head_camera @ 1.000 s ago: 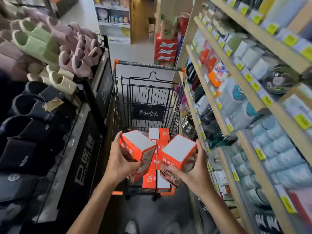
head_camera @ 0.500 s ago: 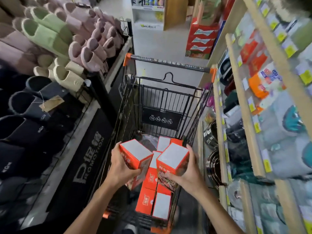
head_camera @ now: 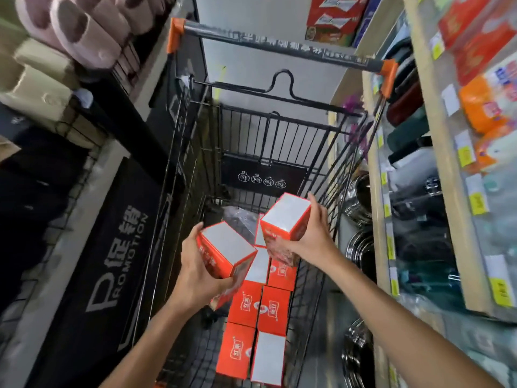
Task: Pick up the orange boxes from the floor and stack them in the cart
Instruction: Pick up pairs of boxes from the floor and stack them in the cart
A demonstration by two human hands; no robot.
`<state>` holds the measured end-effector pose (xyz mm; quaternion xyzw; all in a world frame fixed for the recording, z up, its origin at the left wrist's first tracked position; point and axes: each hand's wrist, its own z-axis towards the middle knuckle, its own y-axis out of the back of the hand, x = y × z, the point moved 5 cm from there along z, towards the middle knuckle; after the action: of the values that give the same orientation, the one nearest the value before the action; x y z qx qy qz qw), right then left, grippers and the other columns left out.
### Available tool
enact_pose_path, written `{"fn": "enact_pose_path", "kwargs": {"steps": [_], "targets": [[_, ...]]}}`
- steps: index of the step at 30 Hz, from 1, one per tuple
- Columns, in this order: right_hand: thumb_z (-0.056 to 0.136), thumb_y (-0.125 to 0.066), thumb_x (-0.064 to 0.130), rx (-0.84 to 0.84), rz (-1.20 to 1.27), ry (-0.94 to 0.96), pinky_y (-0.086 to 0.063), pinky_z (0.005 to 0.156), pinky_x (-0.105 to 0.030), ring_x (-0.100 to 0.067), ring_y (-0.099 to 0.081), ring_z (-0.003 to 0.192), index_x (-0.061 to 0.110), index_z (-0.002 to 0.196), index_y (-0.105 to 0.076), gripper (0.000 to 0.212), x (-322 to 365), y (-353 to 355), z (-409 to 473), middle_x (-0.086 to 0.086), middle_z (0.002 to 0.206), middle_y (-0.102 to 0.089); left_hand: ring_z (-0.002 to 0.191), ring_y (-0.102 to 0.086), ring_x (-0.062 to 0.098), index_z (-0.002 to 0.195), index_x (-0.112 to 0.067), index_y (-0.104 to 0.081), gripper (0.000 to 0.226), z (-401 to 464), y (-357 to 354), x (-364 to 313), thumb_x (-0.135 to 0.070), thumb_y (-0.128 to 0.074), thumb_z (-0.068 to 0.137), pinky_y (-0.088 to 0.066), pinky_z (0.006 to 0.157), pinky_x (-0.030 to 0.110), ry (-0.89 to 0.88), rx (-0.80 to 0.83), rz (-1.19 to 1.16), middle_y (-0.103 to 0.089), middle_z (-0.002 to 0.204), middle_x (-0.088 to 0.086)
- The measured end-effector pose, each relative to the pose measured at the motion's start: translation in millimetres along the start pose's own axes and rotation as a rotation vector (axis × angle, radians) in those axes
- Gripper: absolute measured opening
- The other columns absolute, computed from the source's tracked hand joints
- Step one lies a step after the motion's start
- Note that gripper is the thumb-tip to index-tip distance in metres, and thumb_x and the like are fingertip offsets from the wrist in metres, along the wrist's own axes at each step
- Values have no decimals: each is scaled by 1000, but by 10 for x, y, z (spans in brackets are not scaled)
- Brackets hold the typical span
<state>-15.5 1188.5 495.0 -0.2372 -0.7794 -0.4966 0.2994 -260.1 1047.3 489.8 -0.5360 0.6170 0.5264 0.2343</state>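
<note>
A: Where are the hands, taking the cart [head_camera: 279,119] as the mark?

B: Both are over its basket. The left hand [head_camera: 195,275] has its fingers curled round an orange box [head_camera: 226,253] with a white top, tilted, above the near left part of the basket. The right hand [head_camera: 313,236] grips a second orange box [head_camera: 285,219], held higher and farther in, towards the cart's right wall.

A: And the other boxes?

B: A row of orange boxes [head_camera: 260,312] lies on the cart's floor below the two held ones, packed side by side, touching.

A: What flanks the cart?

B: A black promotion banner [head_camera: 112,261] and pink slippers [head_camera: 81,35] on its left, wooden shelves [head_camera: 444,163] of goods on its right.
</note>
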Motion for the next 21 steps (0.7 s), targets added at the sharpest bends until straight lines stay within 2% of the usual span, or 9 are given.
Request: {"fn": "enact_pose_path", "kwargs": {"steps": [5, 8, 12, 15, 16, 18, 21], "targets": [[59, -93, 45, 55, -188, -104, -25, 119, -38, -26, -22, 145, 13, 159, -6, 137, -358, -264, 373, -13, 151, -20, 132, -47, 14, 150, -38, -13, 132, 96, -140, 366, -24, -93, 46, -45, 111, 42, 13, 79, -90, -38, 141, -4], [60, -94, 36, 104, -407, -173, -31, 117, -46, -35, -22, 141, 9, 156, -5, 134, -530, -353, 456, -17, 146, -21, 134, -46, 15, 150, -38, -16, 132, 92, -173, 550, -25, -94, 45, -44, 111, 43, 28, 100, -90, -35, 143, -2], [61, -94, 31, 117, -656, -97, -23, 122, -48, -38, -11, 146, 3, 153, -8, 129, -556, -340, 563, -20, 151, -18, 135, -46, 19, 150, -42, -15, 135, 81, -196, 666, -28, -98, 44, -46, 110, 47, 46, 143, -76, -36, 145, -3], [73, -85, 14, 179, -892, -88, -7, 127, -48, -39, 2, 154, 2, 157, 2, 121, -501, -290, 560, -21, 161, -9, 138, -41, 17, 149, -45, -15, 134, 106, -174, 592, -35, -97, 43, -43, 112, 47, 58, 153, -52, -33, 147, -5], [74, -82, 10, 198, -934, -92, -3, 127, -48, -39, 5, 154, 2, 157, 5, 121, -491, -279, 550, -21, 163, -6, 140, -35, 15, 148, -45, -16, 132, 128, -166, 539, -38, -96, 44, -39, 114, 47, 52, 136, -21, -31, 146, -8], [74, -82, 8, 229, -968, -93, 0, 127, -48, -38, 9, 154, 2, 157, 12, 125, -478, -277, 518, -22, 165, 1, 140, -20, 11, 146, -45, -19, 127, 191, -153, 389, -48, -92, 43, -31, 115, 44, 19, 77, 80, -25, 137, -26], [72, -87, 19, 207, -909, -62, 3, 126, -48, -35, 14, 154, 9, 157, 20, 137, -445, -264, 487, -15, 167, 9, 132, -17, 6, 144, -48, -19, 123, 356, -183, 194, -52, -85, 41, -26, 114, 45, -4, 79, 145, -19, 124, -47]]}}
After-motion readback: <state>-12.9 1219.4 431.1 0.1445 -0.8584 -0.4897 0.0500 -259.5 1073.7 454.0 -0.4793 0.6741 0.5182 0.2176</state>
